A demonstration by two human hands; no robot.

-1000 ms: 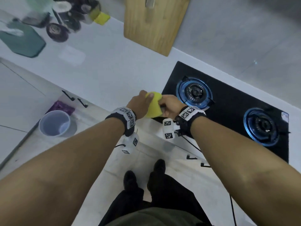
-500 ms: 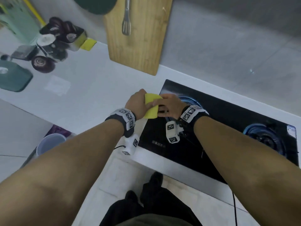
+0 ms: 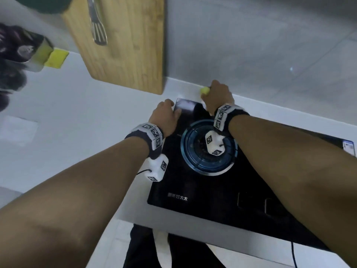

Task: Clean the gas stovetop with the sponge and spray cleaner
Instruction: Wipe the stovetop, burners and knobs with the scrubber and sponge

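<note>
Head view: right hand (image 3: 217, 96) gripped yellow sponge (image 3: 205, 90) at far left corner of stovetop (image 3: 208, 192), likely to begin wiping. Left hand (image 3: 164, 115) rested on stovetop edge, fingers loosely bent, perhaps bracing. No spray cleaner visible.

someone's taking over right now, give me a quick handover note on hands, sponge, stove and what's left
Right hand grips the yellow sponge at the far left corner of the black gas stovetop, by the wall.
Left hand rests on the stovetop's left edge, holding nothing that shows.
Left burner sits just nearer than both hands.
No spray cleaner in view.
Done: sponge in hand at the corner. Left: wipe the stovetop; whether it was sprayed cannot be told.
</note>
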